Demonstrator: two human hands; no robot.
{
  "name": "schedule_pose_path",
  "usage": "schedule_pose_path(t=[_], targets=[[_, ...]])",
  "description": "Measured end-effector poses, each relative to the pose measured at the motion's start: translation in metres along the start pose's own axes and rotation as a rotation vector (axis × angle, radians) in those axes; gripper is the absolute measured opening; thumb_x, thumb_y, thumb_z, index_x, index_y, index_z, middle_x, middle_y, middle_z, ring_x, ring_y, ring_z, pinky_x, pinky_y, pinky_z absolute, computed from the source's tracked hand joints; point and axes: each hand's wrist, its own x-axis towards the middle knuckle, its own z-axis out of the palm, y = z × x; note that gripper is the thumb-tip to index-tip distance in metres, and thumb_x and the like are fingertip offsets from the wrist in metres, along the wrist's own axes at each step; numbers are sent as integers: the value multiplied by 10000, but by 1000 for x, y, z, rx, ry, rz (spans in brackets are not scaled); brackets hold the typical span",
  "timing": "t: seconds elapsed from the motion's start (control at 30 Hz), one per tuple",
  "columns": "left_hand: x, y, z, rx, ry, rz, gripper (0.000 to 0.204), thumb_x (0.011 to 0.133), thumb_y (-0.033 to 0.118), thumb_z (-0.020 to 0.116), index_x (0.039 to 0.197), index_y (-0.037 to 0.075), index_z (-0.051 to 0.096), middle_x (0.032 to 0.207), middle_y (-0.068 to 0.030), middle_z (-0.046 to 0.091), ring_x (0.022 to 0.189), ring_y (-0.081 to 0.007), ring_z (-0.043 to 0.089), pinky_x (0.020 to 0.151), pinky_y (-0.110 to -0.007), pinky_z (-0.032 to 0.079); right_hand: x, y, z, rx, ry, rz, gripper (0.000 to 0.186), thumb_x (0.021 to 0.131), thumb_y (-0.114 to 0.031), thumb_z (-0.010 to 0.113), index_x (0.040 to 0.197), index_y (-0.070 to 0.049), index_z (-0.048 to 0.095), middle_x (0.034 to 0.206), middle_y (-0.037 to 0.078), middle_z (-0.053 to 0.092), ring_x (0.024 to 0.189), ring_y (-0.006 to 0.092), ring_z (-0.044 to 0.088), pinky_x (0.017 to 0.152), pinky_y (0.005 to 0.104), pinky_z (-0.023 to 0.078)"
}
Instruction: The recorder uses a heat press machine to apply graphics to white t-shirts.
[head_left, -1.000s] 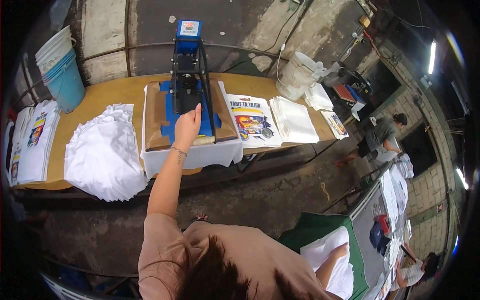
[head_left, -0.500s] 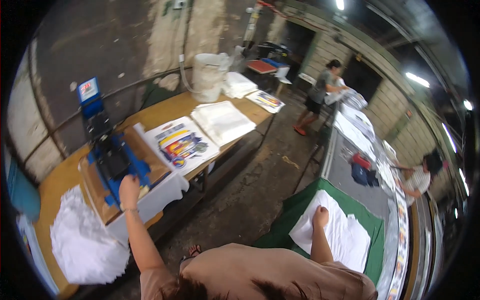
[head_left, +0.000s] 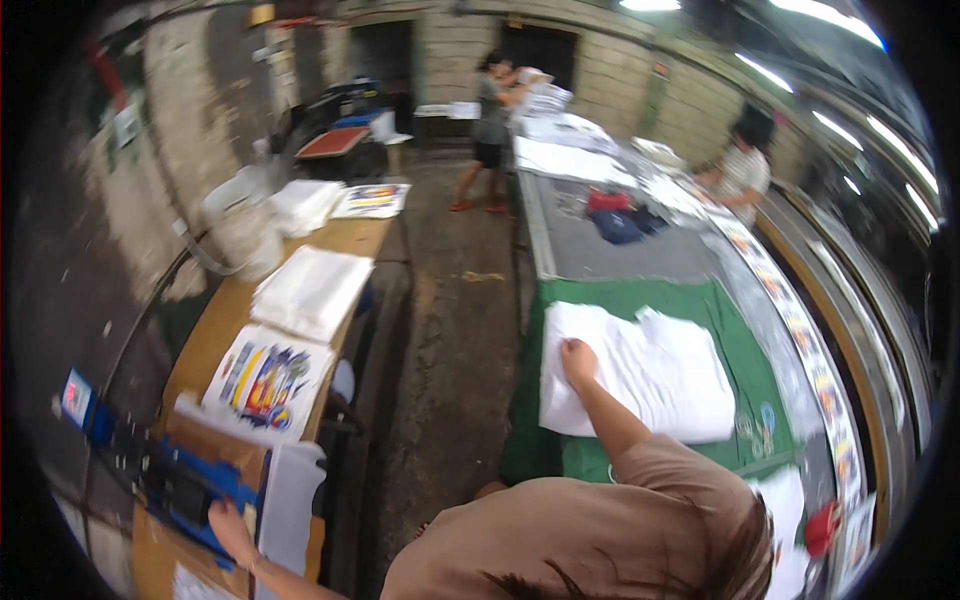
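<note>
My left hand [head_left: 232,530] is closed at the front of a blue and black heat press [head_left: 175,485] on the wooden table at the left. What its fingers hold there is hidden. A white cloth [head_left: 292,505] hangs over the table edge beside the press. On the right, my right hand [head_left: 578,362] is closed on the left part of a folded white shirt [head_left: 650,375], which looks like the top of a pile. The pile lies on a green cloth [head_left: 690,295] spread over the long grey table.
On the wooden table [head_left: 185,365] lie a colourful printed sheet [head_left: 265,385], a white stack [head_left: 312,290] and a white bucket [head_left: 243,225]. Scissors [head_left: 766,418] rest by the shirts. Dark blue and red cloths [head_left: 625,222] lie farther up. Two people [head_left: 490,115] [head_left: 745,170] work beyond.
My view has swung to the right, so the press now sits lower left and the shirts nearer the middle. Both hands stay at the same things.
</note>
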Motion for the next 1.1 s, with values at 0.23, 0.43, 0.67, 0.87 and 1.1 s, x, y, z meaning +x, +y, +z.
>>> schedule_pose_path(t=[0.23, 0.43, 0.67, 0.87, 1.1], targets=[[-19, 45, -18, 142, 92, -146, 233, 794, 167, 577, 759, -44, 669, 776, -221, 660, 694, -364, 634, 625, -434, 481, -3, -7, -5, 25, 36, -19, 366, 865, -374, 519, 746, -58, 660, 768, 173, 657, 747, 383, 627, 696, 472, 484], [-13, 24, -13, 443, 79, 290, 124, 772, 84, 600, 710, -11, 650, 743, -186, 659, 640, -289, 634, 573, -350, 499, -4, -7, -6, 69, 49, -27, 361, 869, -372, 523, 749, -65, 670, 768, 166, 660, 736, 380, 628, 693, 463, 489], [8, -23, 7, -3, -22, 65, 258, 839, 111, 504, 782, -140, 516, 745, -349, 501, 649, -418, 363, 661, -460, 395, -4, -5, -6, 97, -21, 33, 354, 880, -383, 520, 932, -87, 706, 915, 179, 679, 876, 379, 639, 778, 469, 487], [-2, 3, -1, 98, -2, -39, 312, 870, 220, 553, 794, -82, 570, 826, -309, 552, 806, -499, 483, 667, -483, 415, -1, -6, -11, 28, -32, 19, 387, 887, -394, 506, 963, -68, 699, 935, 173, 683, 896, 359, 647, 806, 426, 490], [-8, 20, -7, 166, 52, -125, 311, 858, 271, 557, 797, -30, 611, 849, -271, 585, 832, -457, 556, 684, -479, 451, 6, 3, -2, 32, 12, -63, 389, 887, -381, 523, 886, -23, 675, 859, 177, 671, 816, 352, 639, 748, 412, 479]])
